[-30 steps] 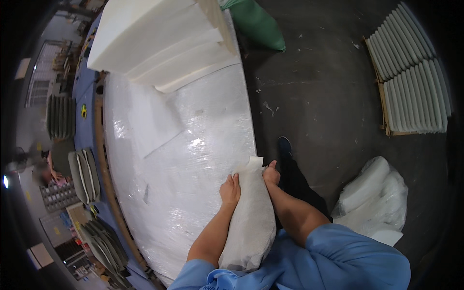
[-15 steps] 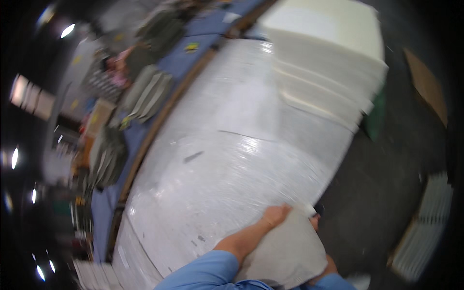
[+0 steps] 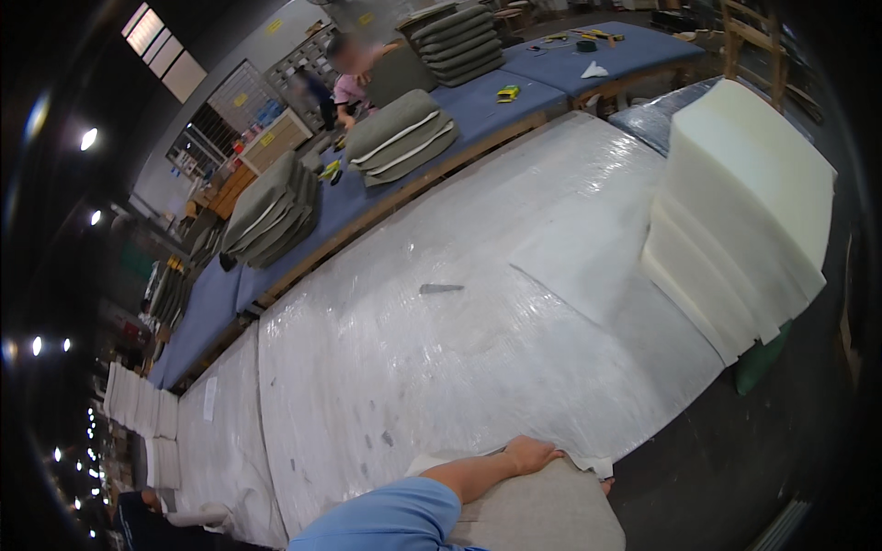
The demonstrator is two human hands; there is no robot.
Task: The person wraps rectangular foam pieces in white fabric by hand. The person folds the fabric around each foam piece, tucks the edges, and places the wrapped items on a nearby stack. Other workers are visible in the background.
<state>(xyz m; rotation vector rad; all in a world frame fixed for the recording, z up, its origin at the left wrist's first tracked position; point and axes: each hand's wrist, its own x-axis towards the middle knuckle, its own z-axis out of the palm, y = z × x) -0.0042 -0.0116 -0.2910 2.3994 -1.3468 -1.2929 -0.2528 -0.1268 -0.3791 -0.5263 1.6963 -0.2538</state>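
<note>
A light grey fabric cushion cover [image 3: 542, 514] lies against my body at the bottom of the view, with a white edge [image 3: 593, 466] showing at its far corner. My left hand [image 3: 533, 455] is closed on the cover's upper edge, its fingers curled over the fabric. At the far right corner, a small part of my right hand [image 3: 607, 485] shows, fingers pressed to the cover; the rest is hidden behind it. Beneath lies a broad table wrapped in clear plastic [image 3: 367, 367]. A tall stack of white foam slabs [image 3: 735, 220] stands on its far right end.
Beyond runs a blue padded bench [image 3: 358, 197] bearing stacks of grey-green cushions [image 3: 400, 138] and a yellow tape measure [image 3: 508, 93]. A person in pink [image 3: 349, 90] stands behind it. Someone in dark clothing [image 3: 138, 528] is at lower left, near white stacked pieces [image 3: 138, 404]. Dark floor [image 3: 698, 459] lies right.
My view has swung left and up, so the bench and foam stack sit further right. Both hands stay at the cover's edge; the right hand now shows less.
</note>
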